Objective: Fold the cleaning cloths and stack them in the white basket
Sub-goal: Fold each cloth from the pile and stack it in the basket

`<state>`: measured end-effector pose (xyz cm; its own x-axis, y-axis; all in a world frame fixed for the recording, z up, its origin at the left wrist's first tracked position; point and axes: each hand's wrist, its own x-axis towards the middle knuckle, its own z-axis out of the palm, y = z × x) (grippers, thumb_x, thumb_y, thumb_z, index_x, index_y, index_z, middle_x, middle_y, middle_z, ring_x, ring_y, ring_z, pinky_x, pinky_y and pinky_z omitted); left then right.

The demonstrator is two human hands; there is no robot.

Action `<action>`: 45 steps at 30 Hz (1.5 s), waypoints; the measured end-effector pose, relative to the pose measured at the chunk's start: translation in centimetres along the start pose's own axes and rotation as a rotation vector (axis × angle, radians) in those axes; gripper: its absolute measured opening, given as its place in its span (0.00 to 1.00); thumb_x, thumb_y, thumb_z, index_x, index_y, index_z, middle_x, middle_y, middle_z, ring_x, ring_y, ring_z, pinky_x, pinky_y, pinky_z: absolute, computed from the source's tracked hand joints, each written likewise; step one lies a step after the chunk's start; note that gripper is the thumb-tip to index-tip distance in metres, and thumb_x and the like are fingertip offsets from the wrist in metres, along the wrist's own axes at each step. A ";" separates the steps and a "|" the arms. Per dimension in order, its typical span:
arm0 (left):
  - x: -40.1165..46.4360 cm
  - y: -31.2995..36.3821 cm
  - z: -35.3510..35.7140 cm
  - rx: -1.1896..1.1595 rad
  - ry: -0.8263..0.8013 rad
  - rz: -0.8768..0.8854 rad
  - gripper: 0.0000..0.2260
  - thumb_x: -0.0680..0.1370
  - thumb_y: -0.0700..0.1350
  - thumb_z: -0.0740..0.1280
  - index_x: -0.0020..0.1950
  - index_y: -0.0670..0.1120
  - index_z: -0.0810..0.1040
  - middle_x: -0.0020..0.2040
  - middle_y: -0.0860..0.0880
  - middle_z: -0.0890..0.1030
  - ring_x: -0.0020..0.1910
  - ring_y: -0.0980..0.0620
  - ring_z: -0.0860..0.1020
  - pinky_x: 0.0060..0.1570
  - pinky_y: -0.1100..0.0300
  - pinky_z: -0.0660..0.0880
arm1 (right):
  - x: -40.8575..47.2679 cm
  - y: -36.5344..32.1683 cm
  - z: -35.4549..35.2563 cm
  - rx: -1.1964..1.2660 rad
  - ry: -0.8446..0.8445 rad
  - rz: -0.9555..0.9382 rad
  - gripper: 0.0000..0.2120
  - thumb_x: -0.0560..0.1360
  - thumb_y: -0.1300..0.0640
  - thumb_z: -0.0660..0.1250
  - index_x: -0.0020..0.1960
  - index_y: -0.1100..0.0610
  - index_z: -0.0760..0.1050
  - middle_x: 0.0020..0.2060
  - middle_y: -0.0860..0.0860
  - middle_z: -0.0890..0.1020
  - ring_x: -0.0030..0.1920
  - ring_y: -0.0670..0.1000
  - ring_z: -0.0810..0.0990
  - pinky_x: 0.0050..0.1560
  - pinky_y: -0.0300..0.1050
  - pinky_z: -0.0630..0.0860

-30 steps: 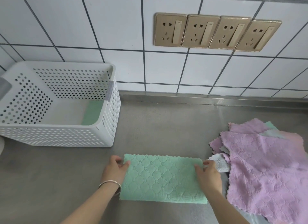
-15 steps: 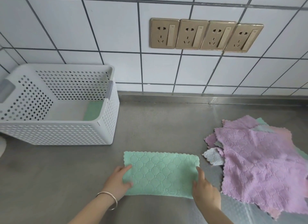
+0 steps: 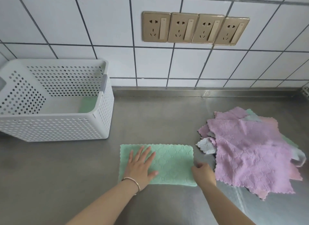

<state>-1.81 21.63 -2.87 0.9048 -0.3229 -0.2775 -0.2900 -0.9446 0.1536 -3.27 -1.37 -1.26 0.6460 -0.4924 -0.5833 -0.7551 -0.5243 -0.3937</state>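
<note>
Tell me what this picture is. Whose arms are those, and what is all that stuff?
The picture comes from a camera worn on a person's head, looking down at their own arms. No robot here. The left hand presses flat on a green cloth, already folded, lying on a metal counter. The right hand is at the cloth's right edge; I cannot tell whether it pinches it. To the right lies a pile of unfolded cloths, mostly purple. On the left stands a white basket with something green inside. On the tiled wall are four sockets.
</note>
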 end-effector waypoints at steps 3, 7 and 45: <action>1.5 1.1 0.6 0.078 -0.127 0.158 0.39 0.66 0.67 0.36 0.76 0.55 0.40 0.72 0.53 0.30 0.72 0.48 0.29 0.69 0.45 0.29 | 0.1 -0.5 -0.7 -0.059 -0.064 0.003 0.10 0.72 0.60 0.60 0.35 0.61 0.76 0.28 0.52 0.73 0.33 0.53 0.71 0.33 0.41 0.64; 2.0 0.6 1.7 0.129 -0.143 0.249 0.39 0.71 0.69 0.47 0.74 0.54 0.36 0.73 0.48 0.32 0.71 0.47 0.26 0.69 0.44 0.27 | 0.1 -1.0 -1.0 -0.060 -0.089 0.019 0.12 0.71 0.59 0.61 0.29 0.56 0.69 0.26 0.49 0.70 0.29 0.49 0.68 0.29 0.38 0.61; 0.5 -6.5 -3.1 -0.846 0.047 -0.534 0.09 0.80 0.44 0.57 0.44 0.44 0.73 0.39 0.44 0.74 0.37 0.48 0.69 0.39 0.58 0.64 | -5.1 -2.5 8.5 -0.602 0.061 -1.055 0.49 0.45 0.50 0.76 0.65 0.55 0.66 0.62 0.50 0.78 0.63 0.48 0.73 0.51 0.48 0.80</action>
<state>1.50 27.83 -1.04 0.8685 0.1515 -0.4720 0.4587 -0.6070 0.6490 -5.64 8.36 -3.29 0.9279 0.3475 -0.1353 0.3069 -0.9177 -0.2524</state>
